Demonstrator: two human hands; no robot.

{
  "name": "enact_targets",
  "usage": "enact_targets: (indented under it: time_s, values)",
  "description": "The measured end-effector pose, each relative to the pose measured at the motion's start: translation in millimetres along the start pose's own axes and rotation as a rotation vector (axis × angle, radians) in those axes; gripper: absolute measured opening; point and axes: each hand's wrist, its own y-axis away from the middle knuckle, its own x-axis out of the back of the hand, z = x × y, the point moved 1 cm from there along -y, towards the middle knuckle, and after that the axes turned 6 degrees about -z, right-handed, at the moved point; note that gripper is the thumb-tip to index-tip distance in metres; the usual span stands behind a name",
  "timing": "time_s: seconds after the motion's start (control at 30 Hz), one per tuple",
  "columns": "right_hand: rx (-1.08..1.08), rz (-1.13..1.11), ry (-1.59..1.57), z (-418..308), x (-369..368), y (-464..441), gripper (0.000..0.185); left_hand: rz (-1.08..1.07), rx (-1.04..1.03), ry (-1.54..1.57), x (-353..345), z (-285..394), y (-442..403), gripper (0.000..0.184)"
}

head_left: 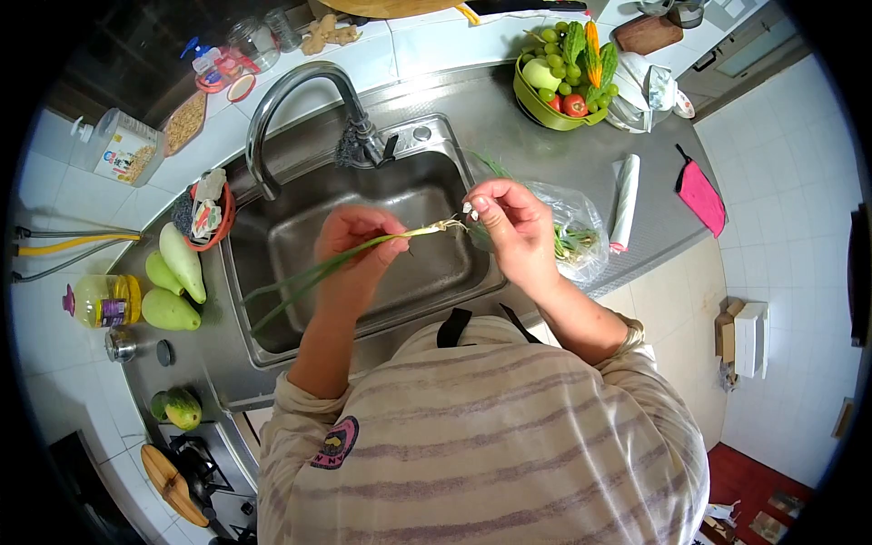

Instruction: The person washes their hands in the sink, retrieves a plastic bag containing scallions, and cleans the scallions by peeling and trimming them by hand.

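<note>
Evidently, the left hand (360, 245) is pinching the spring onion (421, 232) over the sink (422, 283), presumably keeping its roots (450, 224) exposed; the right hand (516, 227) is gripping pale bits (470, 210) beside them.

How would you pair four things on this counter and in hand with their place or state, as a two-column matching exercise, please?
1. spring onion
2. faucet
3. oil bottle
4. green basket

A. beside pale green gourds
B. holding grapes
C. pinched in the left hand
D. curving over the sink

Pairs: 1-C, 2-D, 3-A, 4-B
</note>
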Motion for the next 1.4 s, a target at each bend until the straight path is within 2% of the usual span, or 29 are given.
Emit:
enact_targets:
  time_s: [0.03,0.07,0.1,0.17,0.3,0.33,0.47,0.87,0.93,0.97,1.03,1.07,1.13,1.17,1.23,1.4]
  values:
    - [0.005,-0.011,0.041,-1,4,-2,0.005,-0.008,0.015,-0.010,2,1,0,0.029]
    - [0.060,-0.077,0.216,-6,6,-5,0.006,-0.016,0.030,-0.020,2,2,0,0.030]
    - [0.059,-0.076,0.215,-10,6,-7,0.006,-0.016,0.032,-0.020,1,4,0,0.030]
    - [0.268,-0.252,0.473,-20,4,-10,0.010,-0.067,0.024,-0.150,-3,10,-2,0.031]
    - [0.380,-0.276,0.617,-30,-4,-10,0.013,-0.067,0.051,-0.122,-7,10,1,0.032]
    - [0.442,-0.237,0.634,-26,-6,-11,0.015,-0.086,0.029,-0.122,-6,9,0,0.032]
    - [0.442,-0.264,0.683,-26,-6,-10,0.015,-0.118,-0.020,-0.140,-5,8,0,0.031]
    - [0.550,-0.180,0.744,-18,-10,-8,0.014,-0.072,0.028,-0.119,-10,9,0,0.029]
    - [0.420,-0.166,0.629,-15,-8,-9,0.016,-0.062,0.037,-0.108,-9,8,1,0.028]
    - [0.420,-0.166,0.628,-15,-8,-9,0.016,-0.051,0.046,-0.098,-8,8,1,0.028]
    - [0.280,-0.125,0.481,-12,-7,-8,0.010,-0.041,0.052,-0.100,-7,8,2,0.028]
    - [0.279,-0.126,0.481,-10,-8,-6,0.010,-0.033,0.058,-0.102,-7,9,2,0.028]
    - [0.026,-0.099,0.256,-5,-9,-3,0.003,-0.017,0.056,-0.082,-7,7,2,0.028]
    - [0.027,-0.099,0.256,-4,-10,-2,0.003,-0.003,0.053,-0.062,-6,6,2,0.029]
    - [-0.104,-0.063,-0.033,0,-12,-1,0.004,0.006,0.051,-0.066,-5,6,2,0.029]
    - [-0.110,-0.028,-0.084,5,-10,-3,0.006,0.057,0.077,-0.040,-5,7,1,0.029]
